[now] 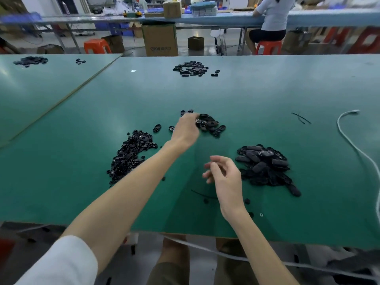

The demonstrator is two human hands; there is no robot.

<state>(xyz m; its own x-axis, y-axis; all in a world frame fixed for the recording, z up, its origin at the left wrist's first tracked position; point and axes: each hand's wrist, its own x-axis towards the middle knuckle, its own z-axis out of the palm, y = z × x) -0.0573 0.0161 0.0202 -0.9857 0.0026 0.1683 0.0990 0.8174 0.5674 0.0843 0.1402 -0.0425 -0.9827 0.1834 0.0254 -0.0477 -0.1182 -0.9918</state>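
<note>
Left hand (186, 130) on the middle pile (210, 125)
Pile at two o'clock, touching my fingertips (193, 117) (grasp unclear); right hand (224, 177) loose, empty, farther off.

Recorded: two green-topped work tables, the near table (267, 95) and the adjoining table (41, 89). Heaps of loose black plastic parts came to five: four on the near table, being the middle heap of glossy oval pieces (211, 125), the left heap of small ringed pieces (131, 155), the right heap of matt oval shells (265, 165) and the far heap (191, 68), and one on the adjoining table, the fifth heap (30, 61). Pieces per heap were too many to count. There were two bare hands, the left hand (186, 130) and the right hand (224, 177), and one white cord (349, 140).
</note>
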